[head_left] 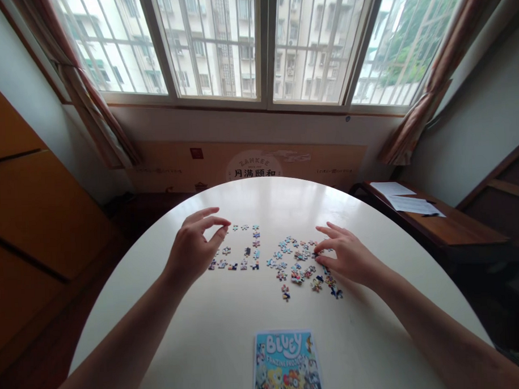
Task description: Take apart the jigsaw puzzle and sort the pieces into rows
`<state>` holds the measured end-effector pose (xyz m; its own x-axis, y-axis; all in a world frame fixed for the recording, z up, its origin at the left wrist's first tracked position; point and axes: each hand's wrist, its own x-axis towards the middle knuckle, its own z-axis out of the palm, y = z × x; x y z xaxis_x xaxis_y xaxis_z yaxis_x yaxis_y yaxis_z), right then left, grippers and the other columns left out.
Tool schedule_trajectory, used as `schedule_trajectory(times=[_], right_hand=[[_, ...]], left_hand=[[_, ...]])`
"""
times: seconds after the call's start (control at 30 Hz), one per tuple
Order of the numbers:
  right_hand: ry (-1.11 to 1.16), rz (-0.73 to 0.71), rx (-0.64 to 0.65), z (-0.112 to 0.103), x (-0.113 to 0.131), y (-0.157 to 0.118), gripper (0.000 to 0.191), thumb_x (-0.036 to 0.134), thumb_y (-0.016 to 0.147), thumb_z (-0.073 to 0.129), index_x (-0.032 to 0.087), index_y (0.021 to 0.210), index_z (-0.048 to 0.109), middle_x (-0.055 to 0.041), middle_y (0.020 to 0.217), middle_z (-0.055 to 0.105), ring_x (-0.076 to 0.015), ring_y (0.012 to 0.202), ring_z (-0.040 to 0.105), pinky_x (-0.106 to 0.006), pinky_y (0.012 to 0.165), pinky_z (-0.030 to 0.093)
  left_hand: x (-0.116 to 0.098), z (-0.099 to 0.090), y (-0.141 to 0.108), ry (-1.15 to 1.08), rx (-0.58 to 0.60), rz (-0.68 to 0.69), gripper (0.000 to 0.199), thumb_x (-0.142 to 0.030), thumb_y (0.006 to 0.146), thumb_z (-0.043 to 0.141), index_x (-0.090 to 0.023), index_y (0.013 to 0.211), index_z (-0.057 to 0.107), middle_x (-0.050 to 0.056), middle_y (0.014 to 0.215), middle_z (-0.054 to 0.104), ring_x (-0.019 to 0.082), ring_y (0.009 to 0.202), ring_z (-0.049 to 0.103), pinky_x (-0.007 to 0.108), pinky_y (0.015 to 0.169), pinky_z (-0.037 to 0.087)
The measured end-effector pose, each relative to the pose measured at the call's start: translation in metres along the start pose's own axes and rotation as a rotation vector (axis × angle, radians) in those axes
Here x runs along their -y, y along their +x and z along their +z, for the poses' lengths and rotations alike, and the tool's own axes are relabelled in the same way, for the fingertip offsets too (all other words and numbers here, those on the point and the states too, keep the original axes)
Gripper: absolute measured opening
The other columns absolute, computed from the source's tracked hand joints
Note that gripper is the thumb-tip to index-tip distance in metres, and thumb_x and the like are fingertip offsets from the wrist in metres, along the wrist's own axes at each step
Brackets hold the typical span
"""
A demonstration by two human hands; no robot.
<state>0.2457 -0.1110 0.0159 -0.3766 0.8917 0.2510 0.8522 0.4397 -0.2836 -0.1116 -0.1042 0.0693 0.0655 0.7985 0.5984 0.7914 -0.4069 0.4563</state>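
Head view. White round table, glossy [213,332], window light reflecting off its far part. Laid-out pieces [256,235] left of centre: spaced top row, right column, bottom row, a couple inside; left side partly hidden by the left hand [225,225]. Loose pieces [296,275] heaped and scattered right of centre. Left hand is over the layout's top-left, thumb and index tips close together; can't tell if a piece is pinched. Right hand [316,255] is at the heap's right edge, thumb and index near a dark piece, other fingers fanned; can't tell if it's gripped. Bluey booklet [286,366] flat at the near side.

Room: barred windows [265,52] ahead, buildings outside, tied curtains [435,103] both sides. Tan panel [156,158] with Chinese print below the sill. Orange-brown cabinet [31,225] left. Wooden side table [469,230] right, papers [408,203] and dark pens on it.
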Motion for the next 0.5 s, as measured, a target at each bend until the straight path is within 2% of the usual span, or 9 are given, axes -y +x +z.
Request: schedule_trajectory(times=[0.13,0.27,0.37,0.43,0.5], right_hand=[[0.019,0.041,0.021,0.001,0.001,0.002,0.01,0.031,0.083,0.068,0.023,0.086,0.073,-0.0103,0.146,0.051,-0.0397,0.145,0.027,-0.069,0.111,0.025],[0.121,0.05,0.025,-0.005,0.002,-0.001,0.011,0.032,0.082,0.068,0.022,0.079,0.069,-0.0099,0.145,0.052,-0.0402,0.145,0.028,-0.071,0.11,0.026],[0.264,0.019,-0.012,-0.013,0.009,-0.004,0.014,0.034,0.085,0.065,0.022,0.078,0.066,-0.0094,0.131,0.064,-0.0355,0.137,0.044,-0.062,0.107,0.038],[0.367,0.015,-0.045,-0.017,0.016,-0.006,0.013,0.035,0.087,0.062,0.023,0.083,0.065,-0.0083,0.116,0.071,-0.0306,0.123,0.059,-0.052,0.1,0.049],[0.432,0.018,-0.087,-0.019,0.024,-0.008,0.011,0.034,0.088,0.061,0.023,0.088,0.064,-0.0064,0.103,0.074,-0.0261,0.106,0.068,-0.043,0.089,0.056]], left_hand=[[0.008,-0.01,0.006,-0.022,-0.148,-0.046,0.018,-0.035,0.086,0.06,-0.023,0.089,0.073,0.005,0.122,0.067,0.026,0.116,0.06,0.044,0.107,0.045],[0.008,-0.009,0.006,-0.038,-0.182,-0.04,0.019,-0.034,0.086,0.058,-0.022,0.088,0.073,0.005,0.117,0.068,0.024,0.112,0.061,0.041,0.105,0.046],[0.004,-0.005,0.003,0.023,-0.076,0.003,0.018,-0.031,0.086,0.059,-0.022,0.087,0.074,0.006,0.112,0.07,0.025,0.11,0.062,0.044,0.103,0.046],[0.006,-0.002,0.001,0.129,0.084,-0.007,0.015,-0.029,0.083,0.063,-0.025,0.087,0.077,0.006,0.112,0.071,0.029,0.112,0.06,0.05,0.101,0.046],[0.011,0.003,0.0,0.244,0.231,-0.058,0.013,-0.028,0.08,0.066,-0.028,0.085,0.079,0.007,0.117,0.07,0.034,0.116,0.057,0.055,0.1,0.045]])
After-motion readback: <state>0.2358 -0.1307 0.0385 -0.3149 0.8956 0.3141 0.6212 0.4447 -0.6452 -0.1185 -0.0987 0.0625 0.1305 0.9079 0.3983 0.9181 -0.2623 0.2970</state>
